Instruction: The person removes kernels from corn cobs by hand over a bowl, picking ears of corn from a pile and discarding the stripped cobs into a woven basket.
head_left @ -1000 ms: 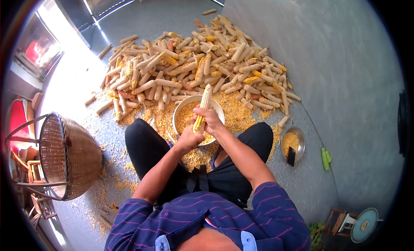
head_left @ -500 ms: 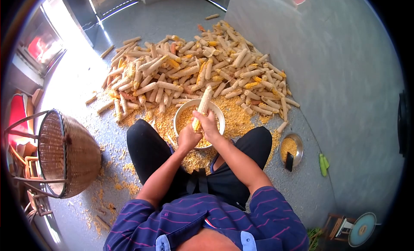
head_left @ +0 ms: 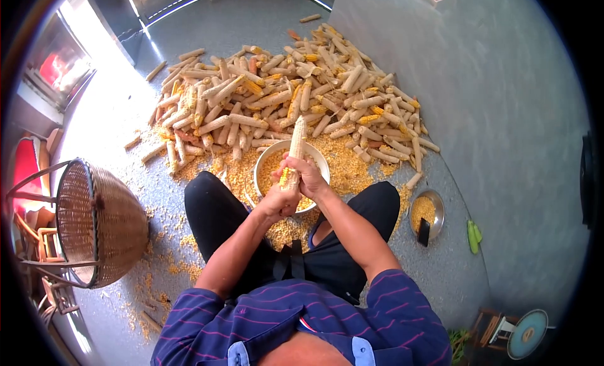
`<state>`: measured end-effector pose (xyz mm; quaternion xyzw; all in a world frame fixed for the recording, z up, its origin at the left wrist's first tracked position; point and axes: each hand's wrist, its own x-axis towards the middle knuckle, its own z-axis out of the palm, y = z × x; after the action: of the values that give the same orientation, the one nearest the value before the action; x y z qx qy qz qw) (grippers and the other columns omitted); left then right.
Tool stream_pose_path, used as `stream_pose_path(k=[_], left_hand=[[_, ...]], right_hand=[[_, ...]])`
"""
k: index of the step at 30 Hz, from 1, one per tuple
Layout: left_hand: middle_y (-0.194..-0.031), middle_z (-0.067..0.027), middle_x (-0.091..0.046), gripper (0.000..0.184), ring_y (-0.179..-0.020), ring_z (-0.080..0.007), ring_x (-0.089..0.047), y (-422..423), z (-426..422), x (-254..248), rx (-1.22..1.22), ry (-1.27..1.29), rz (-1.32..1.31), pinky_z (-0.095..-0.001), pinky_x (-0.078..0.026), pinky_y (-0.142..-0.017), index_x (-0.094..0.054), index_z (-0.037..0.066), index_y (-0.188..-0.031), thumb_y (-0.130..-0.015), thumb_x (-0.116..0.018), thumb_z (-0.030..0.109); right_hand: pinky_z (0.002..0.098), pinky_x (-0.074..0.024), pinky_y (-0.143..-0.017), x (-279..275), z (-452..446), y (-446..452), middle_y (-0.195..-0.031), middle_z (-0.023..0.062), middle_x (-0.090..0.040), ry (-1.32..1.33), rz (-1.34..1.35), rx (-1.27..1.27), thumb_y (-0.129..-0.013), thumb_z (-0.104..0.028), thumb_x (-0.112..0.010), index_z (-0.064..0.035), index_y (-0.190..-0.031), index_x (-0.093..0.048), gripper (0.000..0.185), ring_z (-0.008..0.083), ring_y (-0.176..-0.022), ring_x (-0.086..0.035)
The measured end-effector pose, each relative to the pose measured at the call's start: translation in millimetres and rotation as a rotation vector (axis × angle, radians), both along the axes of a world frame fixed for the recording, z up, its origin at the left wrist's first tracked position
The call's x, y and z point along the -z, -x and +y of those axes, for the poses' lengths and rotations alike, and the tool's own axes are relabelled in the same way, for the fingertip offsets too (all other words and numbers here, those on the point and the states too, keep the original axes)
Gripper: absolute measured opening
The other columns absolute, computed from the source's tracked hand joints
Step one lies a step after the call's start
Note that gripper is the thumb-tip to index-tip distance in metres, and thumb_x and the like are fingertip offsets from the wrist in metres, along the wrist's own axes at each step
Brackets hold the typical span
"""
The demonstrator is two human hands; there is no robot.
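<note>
A corn cob (head_left: 297,141), mostly stripped pale with some yellow kernels on its near end, points away from me over a white basin (head_left: 324,166). My left hand (head_left: 280,199) is closed around the cob's near end. Just beyond it, my right hand (head_left: 306,175) wraps the cob from the right side. My fingers cover part of the cob. Loose yellow kernels lie in the basin and are spread on the floor around it.
A large heap of stripped cobs (head_left: 270,101) lies beyond the basin. On the left a wicker basket (head_left: 116,224) rests on its side. To my right are a metal bowl (head_left: 438,208) of kernels with a dark object on its edge, green pods (head_left: 474,237) and a wall (head_left: 503,114).
Both hands have shifted slightly on the cob, the left a little toward me and to the right. The cob now stands straighter, pointing more directly away from me.
</note>
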<state>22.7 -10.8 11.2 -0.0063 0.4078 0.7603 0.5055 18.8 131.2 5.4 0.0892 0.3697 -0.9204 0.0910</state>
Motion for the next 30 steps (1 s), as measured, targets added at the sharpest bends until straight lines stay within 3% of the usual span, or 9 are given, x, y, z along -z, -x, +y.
stream_pose_path(k=[4, 6, 8, 10, 16, 18, 23, 28, 30], left_hand=[[-0.053, 0.0008, -0.045, 0.013, -0.036, -0.0092, -0.038, 9.5, 4.8, 12.2, -0.058, -0.098, -0.118, -0.0233, -0.028, -0.034, -0.05, 0.007, -0.071, -0.074, -0.062, 0.01], [-0.059, -0.0078, -0.058, 0.016, -0.044, -0.0189, -0.054, 11.0, 7.2, 21.3, -0.194, 0.647, 0.701, -0.0312, -0.041, -0.041, -0.057, 0.002, -0.077, -0.079, -0.063, 0.018], [-0.069, -0.0141, -0.061, 0.022, -0.057, -0.0269, -0.058, 1.0, 10.5, 28.7, -0.143, 0.805, 0.82, -0.0365, -0.044, -0.05, -0.058, 0.001, -0.087, -0.079, -0.063, 0.021], [-0.088, -0.0267, -0.066, 0.04, -0.081, -0.0428, -0.064, -3.2, 16.6, 28.3, -0.021, 1.111, 1.085, -0.0472, -0.05, -0.068, -0.061, -0.001, -0.105, -0.08, -0.063, 0.029], [-0.07, -0.0126, -0.064, 0.023, -0.06, -0.0213, -0.063, 7.2, 15.7, 40.0, -0.269, 0.5, 0.976, -0.037, -0.051, -0.058, -0.058, -0.001, -0.091, -0.075, -0.067, 0.013], [-0.058, -0.006, -0.053, 0.014, -0.042, -0.0148, -0.05, 10.0, 7.0, 32.6, -0.118, 0.296, 0.13, -0.0291, -0.038, -0.038, -0.054, 0.003, -0.082, -0.074, -0.065, 0.008], [-0.052, 0.0014, -0.041, 0.017, -0.036, -0.0084, -0.033, 10.5, 3.4, 17.8, -0.181, 0.068, -0.08, -0.0246, -0.022, -0.034, -0.048, 0.009, -0.067, -0.078, -0.059, 0.003], [-0.059, -0.006, -0.055, 0.008, -0.042, -0.016, -0.049, 16.6, 7.3, 54.9, -0.16, 0.516, 0.241, -0.0302, -0.036, -0.038, -0.057, 0.003, -0.077, -0.078, -0.062, 0.009], [-0.07, -0.0139, -0.065, 0.018, -0.061, -0.0276, -0.064, 10.4, 12.3, 122.0, -0.457, 0.612, 1.008, -0.0398, -0.049, -0.055, -0.062, 0.001, -0.089, -0.08, -0.064, 0.017]], right_hand=[[0.0375, -0.0551, -0.08, -3.7, -10.1, -1.8, -0.096, 0.0152, -0.063, -0.027, -0.016, -0.045, -0.086, -0.02, -0.066, 0.0039, -0.131, -0.034, 0.06, 0.0226, -0.088, -0.065], [0.0305, -0.0533, -0.078, 1.3, -25.8, -5.1, -0.103, 0.0156, -0.061, -0.734, -0.047, 0.092, -0.083, -0.024, -0.071, 0.0048, -0.139, -0.023, 0.079, 0.0209, -0.088, -0.064], [0.0271, -0.051, -0.071, 36.1, -33.7, -6.2, -0.097, 0.014, -0.063, -0.985, 0.129, 0.354, -0.081, -0.026, -0.074, 0.0067, -0.127, -0.041, 0.066, 0.017, -0.085, -0.063], [0.0321, -0.0499, -0.069, 46.2, -18.7, 1.7, -0.088, 0.0121, -0.064, -0.875, -0.337, 0.151, -0.082, -0.027, -0.072, 0.0058, -0.105, -0.058, 0.043, 0.0179, -0.08, -0.062], [0.042, -0.0493, -0.07, 45.0, -14.9, 1.5, -0.083, 0.0268, -0.062, -1.224, -0.163, 0.16, -0.085, -0.039, -0.063, 0.0088, -0.095, -0.054, 0.049, 0.0363, -0.079, -0.064], [0.0414, -0.0482, -0.068, 36.6, -12.8, -3.1, -0.082, 0.0232, -0.061, -1.068, -0.028, 0.143, -0.088, -0.035, -0.06, 0.0062, -0.098, -0.052, 0.043, 0.0335, -0.074, -0.062], [0.0254, -0.0487, -0.071, 46.9, -12.7, 2.2, -0.094, 0.0082, -0.062, -0.533, 0.078, 0.064, -0.101, -0.03, -0.045, -0.0005, -0.117, -0.05, 0.034, 0.0128, -0.079, -0.061], [0.0317, -0.0497, -0.082, 26.6, -30.9, -6.2, -0.107, 0.0165, -0.062, -0.804, -0.018, 0.157, -0.093, -0.038, -0.058, 0.0018, -0.132, -0.039, 0.059, 0.0233, -0.097, -0.062], [0.0382, -0.048, -0.088, 32.4, -36.5, -13.6, -0.107, 0.0266, -0.061, -1.247, 0.144, 0.17, -0.083, -0.051, -0.064, 0.0028, -0.136, -0.032, 0.082, 0.0336, -0.102, -0.062]])
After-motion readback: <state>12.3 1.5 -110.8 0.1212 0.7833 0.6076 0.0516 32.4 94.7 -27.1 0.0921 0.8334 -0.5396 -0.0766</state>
